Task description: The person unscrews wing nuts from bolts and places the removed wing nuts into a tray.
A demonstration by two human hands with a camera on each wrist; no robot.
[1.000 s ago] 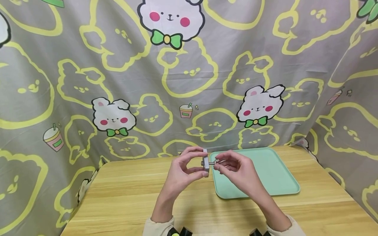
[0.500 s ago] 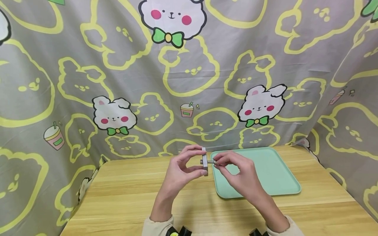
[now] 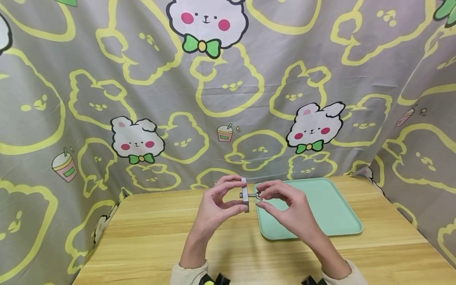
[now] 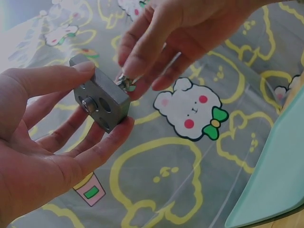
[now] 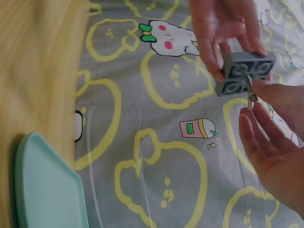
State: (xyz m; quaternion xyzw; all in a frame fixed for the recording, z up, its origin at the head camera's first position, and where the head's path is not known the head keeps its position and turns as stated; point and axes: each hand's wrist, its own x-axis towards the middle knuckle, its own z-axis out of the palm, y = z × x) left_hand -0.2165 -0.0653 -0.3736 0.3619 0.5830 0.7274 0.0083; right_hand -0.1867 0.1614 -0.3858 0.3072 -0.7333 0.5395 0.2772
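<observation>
Left hand (image 5: 228, 23) holds gray block (image 5: 242, 70); right hand (image 5: 278, 156) at bolt (image 5: 249, 84); green tray (image 5: 50, 187) apart.

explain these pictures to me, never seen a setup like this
No robot here: you see a person's bare left hand and right hand. The widest picture is taken from the head, looking forward and down; the others from each wrist. A green tray lies on the wooden table. The left hand holds a grey block with a bolt through it; the right hand is at a small metal piece on the bolt's end; whether it touches that piece is hard to tell.
</observation>
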